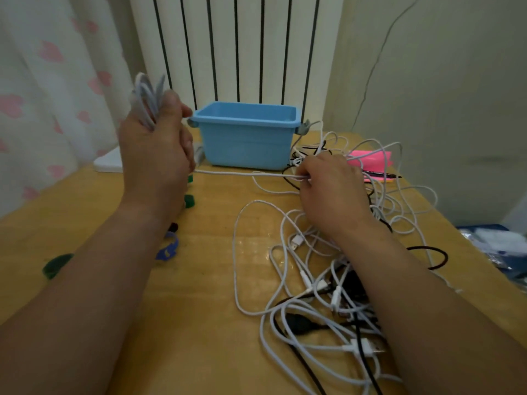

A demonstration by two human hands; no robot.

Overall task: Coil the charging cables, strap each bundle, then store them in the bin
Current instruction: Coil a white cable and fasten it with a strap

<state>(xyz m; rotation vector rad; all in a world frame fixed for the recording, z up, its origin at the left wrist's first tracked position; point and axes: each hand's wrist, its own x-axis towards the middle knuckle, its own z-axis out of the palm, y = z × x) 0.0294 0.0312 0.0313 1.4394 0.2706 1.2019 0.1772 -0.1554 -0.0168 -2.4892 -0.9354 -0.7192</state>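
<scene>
"Charging cables, thin white and black cords [336, 298]: where do they lie?"

"Most sit in a loose tangle on the right half of the pale wooden tabletop [199, 323], white loops crossing black ones, several plugs showing near the front edge."

"And the hands?"

"The left hand [155, 149] is raised above the tabletop, just left of the light blue plastic bin [246, 143]. Its fingers are curled round a coil of white cable [147, 101], and the loops stick up out of the fist. The right hand [330, 189] is lower, over the far part of the tangle, near the bin's front right corner. Its fingertips are curled on a white strand [228, 173] that runs straight across to the left hand."

"Is that strand slack?"

"No, it looks taut, passing just in front of the bin."

"Where are the straps?"

"On the tabletop under and beside the left forearm: a small green strap [188, 201], a black one [172, 227], a blue one [168, 249] and a dark green roll [55, 266] nearer the left edge. How many more the arm hides, I cannot tell."

"Anything else?"

"Pink sticky notes [370, 159] with a black pen [382, 175] lie right of the bin, partly under cables. A white ribbed radiator [228, 47] stands behind the bin, and a white curtain with pink hearts [42, 81] hangs at the left."
</scene>
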